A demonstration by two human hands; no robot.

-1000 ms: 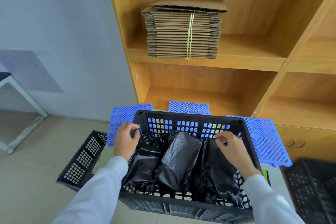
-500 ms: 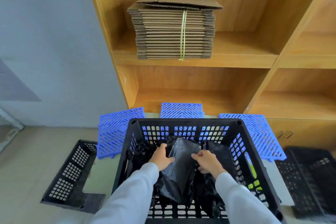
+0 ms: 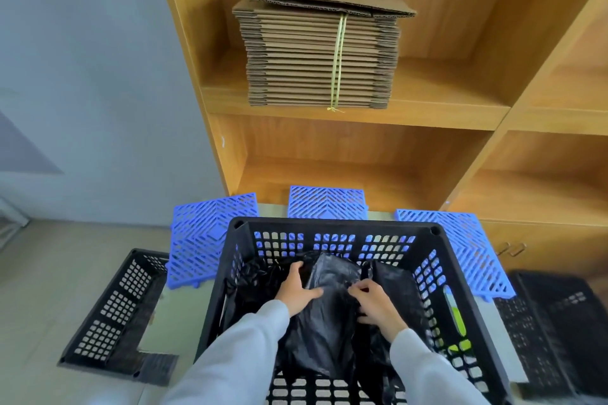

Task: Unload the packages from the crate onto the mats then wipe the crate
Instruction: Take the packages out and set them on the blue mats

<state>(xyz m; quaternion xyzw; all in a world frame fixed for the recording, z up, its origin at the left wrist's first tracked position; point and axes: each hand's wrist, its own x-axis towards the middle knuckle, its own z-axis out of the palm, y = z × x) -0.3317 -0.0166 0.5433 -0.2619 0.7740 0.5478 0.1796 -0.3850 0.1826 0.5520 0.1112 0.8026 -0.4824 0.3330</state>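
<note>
A black perforated crate (image 3: 335,223) stands right below me with several black plastic packages inside. Both hands are down in the crate on the middle package (image 3: 329,316). My left hand (image 3: 297,289) grips its left edge, thumb across the front. My right hand (image 3: 375,304) pinches its right edge with curled fingers. Another black package (image 3: 399,286) leans to the right, and crumpled black plastic (image 3: 251,273) lies to the left. Three blue lattice mats sit beyond the crate: left mat (image 3: 207,233), middle mat (image 3: 327,202), right mat (image 3: 460,240).
A wooden shelf unit (image 3: 427,148) rises behind the mats, holding a tied stack of flat cardboard (image 3: 320,52). A second black crate (image 3: 112,312) lies on the floor at left. More black crates (image 3: 559,322) stand at right. A green item (image 3: 455,316) shows through the crate's right wall.
Both hands left the crate's side rims and moved inward onto the middle package. The view shifted left and closer over the crate.
</note>
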